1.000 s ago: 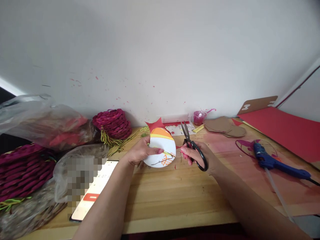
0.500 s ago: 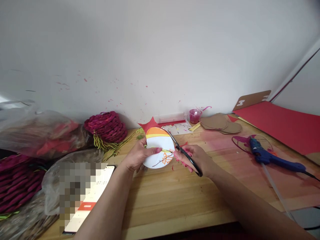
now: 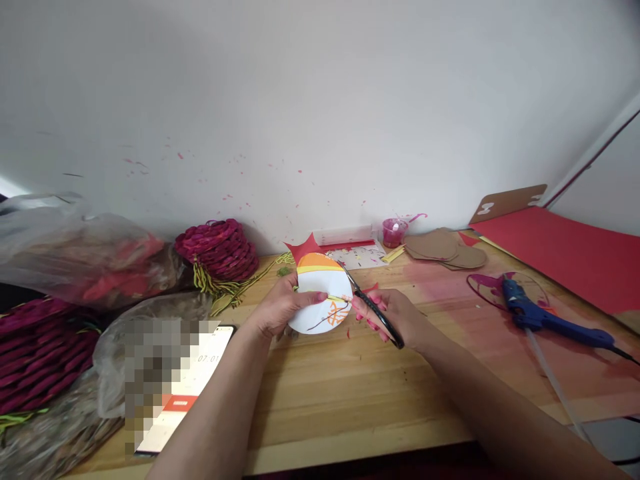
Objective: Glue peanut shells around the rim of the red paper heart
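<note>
Paper disc (image 3: 314,285): held above the bench (image 3: 320,407), directly left of the scissors (image 3: 373,308)
Left grip (image 3: 281,308): clamped on the disc's left side
Right grip (image 3: 393,315): closed around the handles, nearer the right edge
Scissors' axis: slanted up-left, blades aimed along that edge

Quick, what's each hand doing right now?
Left hand: closed, pinching the round white card with the orange band.
Right hand: closed, holding the black-handled scissors.
</note>
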Demonstrator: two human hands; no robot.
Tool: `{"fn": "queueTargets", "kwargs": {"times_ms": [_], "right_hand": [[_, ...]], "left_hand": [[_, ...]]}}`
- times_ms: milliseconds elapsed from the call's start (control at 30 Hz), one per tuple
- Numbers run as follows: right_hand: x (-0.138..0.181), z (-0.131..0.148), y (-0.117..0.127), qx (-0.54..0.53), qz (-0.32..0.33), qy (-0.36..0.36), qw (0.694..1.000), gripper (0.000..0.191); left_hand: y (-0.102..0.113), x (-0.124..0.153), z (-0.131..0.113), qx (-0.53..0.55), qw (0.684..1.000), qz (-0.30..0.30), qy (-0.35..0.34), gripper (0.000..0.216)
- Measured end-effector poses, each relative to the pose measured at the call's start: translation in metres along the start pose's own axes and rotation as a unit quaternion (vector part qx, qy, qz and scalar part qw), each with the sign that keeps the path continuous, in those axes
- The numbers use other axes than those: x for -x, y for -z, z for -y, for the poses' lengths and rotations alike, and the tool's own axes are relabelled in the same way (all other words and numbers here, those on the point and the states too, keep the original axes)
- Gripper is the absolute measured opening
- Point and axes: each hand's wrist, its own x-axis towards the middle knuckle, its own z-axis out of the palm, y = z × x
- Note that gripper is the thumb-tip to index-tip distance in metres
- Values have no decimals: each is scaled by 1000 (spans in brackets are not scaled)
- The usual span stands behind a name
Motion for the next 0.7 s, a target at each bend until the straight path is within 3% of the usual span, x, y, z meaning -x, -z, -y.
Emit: {"fn": "queueTargets", "kwargs": {"times_ms": [400,700], "right_hand": [[4,8,-1,26,-7,10,1000,46],[2,2,-2,97,-48,24,994,48]], "left_hand": [[0,0,-1,-2,1000,-3,2,56],[0,-2,1,-22,1000,-7,-6,53]]}}
